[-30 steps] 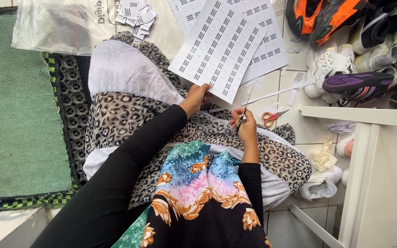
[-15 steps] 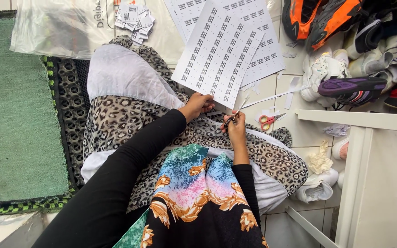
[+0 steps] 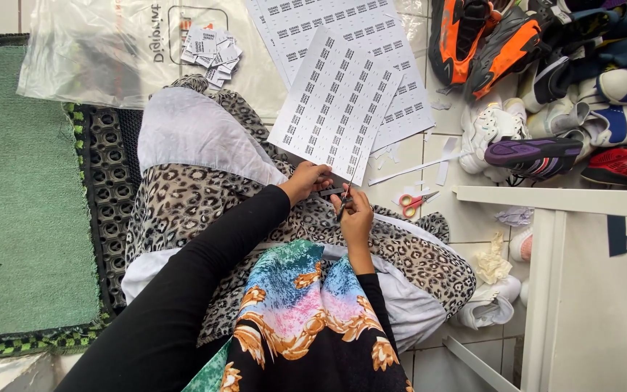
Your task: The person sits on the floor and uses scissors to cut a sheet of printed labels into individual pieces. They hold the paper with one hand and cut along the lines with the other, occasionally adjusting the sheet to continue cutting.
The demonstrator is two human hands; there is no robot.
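A white sheet of printed labels (image 3: 335,105) leans over my lap, tilted up and to the right. My left hand (image 3: 305,180) pinches its lower edge. My right hand (image 3: 354,215) holds dark scissors (image 3: 342,199) whose blades point up into the bottom edge of that sheet. The two hands are close together above the leopard-print cloth (image 3: 183,203) covering my legs.
More label sheets (image 3: 400,109) lie on the tiled floor behind. A pile of cut labels (image 3: 210,49) rests on a clear plastic bag (image 3: 88,54). Red-handled scissors (image 3: 416,202) and paper strips lie to the right. Shoes (image 3: 538,80) at top right, white frame (image 3: 546,261) right, green mat (image 3: 16,181) left.
My right hand has moved left and up, bringing the scissors to the sheet's bottom edge. The left hand has stayed on the sheet.
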